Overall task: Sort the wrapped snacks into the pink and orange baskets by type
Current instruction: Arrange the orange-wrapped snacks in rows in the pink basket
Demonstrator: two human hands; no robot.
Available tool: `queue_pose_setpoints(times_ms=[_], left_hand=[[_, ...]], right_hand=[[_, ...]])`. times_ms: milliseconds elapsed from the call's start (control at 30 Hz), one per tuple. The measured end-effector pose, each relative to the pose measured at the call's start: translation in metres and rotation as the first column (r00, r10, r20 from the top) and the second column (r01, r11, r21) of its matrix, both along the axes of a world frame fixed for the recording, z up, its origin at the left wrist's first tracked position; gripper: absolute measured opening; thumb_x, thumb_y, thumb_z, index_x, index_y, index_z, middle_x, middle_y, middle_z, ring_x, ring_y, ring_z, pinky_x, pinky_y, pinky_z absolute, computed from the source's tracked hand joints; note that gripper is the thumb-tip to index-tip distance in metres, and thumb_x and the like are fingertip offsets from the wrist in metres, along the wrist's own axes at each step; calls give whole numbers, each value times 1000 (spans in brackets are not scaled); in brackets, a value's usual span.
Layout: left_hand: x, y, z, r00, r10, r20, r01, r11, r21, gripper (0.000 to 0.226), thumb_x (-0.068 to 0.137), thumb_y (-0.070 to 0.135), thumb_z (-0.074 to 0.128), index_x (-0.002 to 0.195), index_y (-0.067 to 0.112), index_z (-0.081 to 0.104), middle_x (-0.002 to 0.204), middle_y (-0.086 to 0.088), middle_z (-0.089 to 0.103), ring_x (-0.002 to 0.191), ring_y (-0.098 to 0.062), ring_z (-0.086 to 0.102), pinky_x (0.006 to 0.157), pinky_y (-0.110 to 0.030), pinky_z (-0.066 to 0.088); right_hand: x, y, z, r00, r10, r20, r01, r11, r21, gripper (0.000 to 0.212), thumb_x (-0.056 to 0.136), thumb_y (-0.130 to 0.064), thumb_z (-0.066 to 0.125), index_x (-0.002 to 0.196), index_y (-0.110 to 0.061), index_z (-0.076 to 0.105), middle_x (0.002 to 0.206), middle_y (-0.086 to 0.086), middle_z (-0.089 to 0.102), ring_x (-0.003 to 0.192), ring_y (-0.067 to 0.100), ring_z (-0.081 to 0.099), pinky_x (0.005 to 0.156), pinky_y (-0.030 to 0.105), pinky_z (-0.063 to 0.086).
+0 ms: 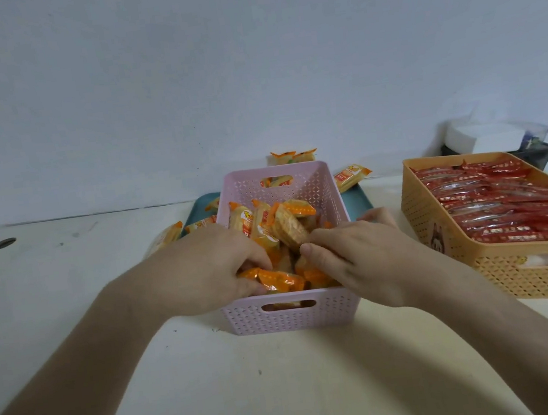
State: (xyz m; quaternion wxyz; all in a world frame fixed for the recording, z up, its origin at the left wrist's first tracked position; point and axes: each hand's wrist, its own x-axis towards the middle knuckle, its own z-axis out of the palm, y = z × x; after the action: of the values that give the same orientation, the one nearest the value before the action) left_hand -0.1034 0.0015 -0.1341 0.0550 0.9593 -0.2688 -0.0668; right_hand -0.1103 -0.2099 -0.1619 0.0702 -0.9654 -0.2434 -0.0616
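Observation:
The pink basket (pixel 292 313) stands in the middle of the table, piled with orange-wrapped snacks (pixel 288 226). Both hands reach into its near half. My left hand (pixel 211 266) curls its fingers around an orange-wrapped snack (pixel 276 281) at the front of the pile. My right hand (pixel 355 259) lies over the snacks on the right side, fingers bent down among them; what it grips is hidden. The orange basket (pixel 502 276) sits at the right, filled with rows of red-wrapped snacks (pixel 507 209).
A teal tray (pixel 356 197) lies behind the pink basket, with loose orange-wrapped snacks on and around it (pixel 351 175), (pixel 294 156), (pixel 169 235). A white object on a dark bin (pixel 496 142) stands at the back right. A round hole (pixel 3 243) marks the table's far left.

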Motion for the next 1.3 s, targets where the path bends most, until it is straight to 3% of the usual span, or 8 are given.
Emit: queue_pose_setpoints(times_ms=[200,333,400,567,700,1000,1133,1300], left_hand=[[8,7,22,916,-53,-398,22,996,-84,30,96,29,54,125,32,61,98,33,68,98,16,59,89,-12,48],[34,3,22,994,-9,-111,-26,952,-306,17,92,30,61,104,32,74,87,26,72,87,10,64,80,-9,46],[44,-9,18,996,-45,73,51,995,-80,14,88,32,67,98,31,77,87,22,71,84,4,63,80,-15,49],[64,-28,-1,979,-200,42,171,914,369,26,86,45,64,88,23,76,66,13,60,68,-10,56,62,-27,46],[74,-28,-11,956,-227,187,109,864,492,33,80,52,65,81,19,66,57,9,44,61,-16,50,50,-27,35],[75,-25,-18,974,-198,108,147,921,362,29,80,55,60,87,27,60,88,5,66,81,-17,61,78,-35,54],[74,-20,-11,980,-150,134,126,977,171,18,81,31,63,68,28,51,66,8,53,64,-15,51,63,-30,46],[76,-6,-3,985,40,167,-16,990,-143,18,85,24,62,96,22,77,87,4,74,80,-13,65,75,-31,53]], right_hand=[[18,-1,23,996,-47,70,40,995,88,23,97,-25,41,101,-33,62,89,-16,57,97,13,54,92,42,35],[47,2,34,999,-20,39,27,982,-189,32,87,-12,50,105,-36,63,104,-9,62,109,18,50,85,44,32],[57,9,33,1000,-1,20,8,929,-369,33,85,-9,52,108,-31,63,106,-4,62,109,22,51,87,46,33],[69,24,26,991,-38,-128,-44,812,-582,42,90,-9,56,125,-33,55,118,-3,58,120,25,43,101,55,26],[74,19,32,999,10,-42,-26,919,-395,32,85,-12,54,111,-29,57,106,-7,62,107,21,53,100,52,30],[40,22,48,999,47,0,-46,989,142,28,85,-21,59,111,-27,67,98,-10,62,92,7,53,79,26,48],[29,34,27,994,112,-7,-109,981,160,16,85,-24,55,94,-21,69,92,-5,64,88,16,55,74,31,48],[26,36,2,996,87,4,-87,994,72,17,83,-26,48,86,-22,64,85,0,66,85,27,59,71,42,52]])
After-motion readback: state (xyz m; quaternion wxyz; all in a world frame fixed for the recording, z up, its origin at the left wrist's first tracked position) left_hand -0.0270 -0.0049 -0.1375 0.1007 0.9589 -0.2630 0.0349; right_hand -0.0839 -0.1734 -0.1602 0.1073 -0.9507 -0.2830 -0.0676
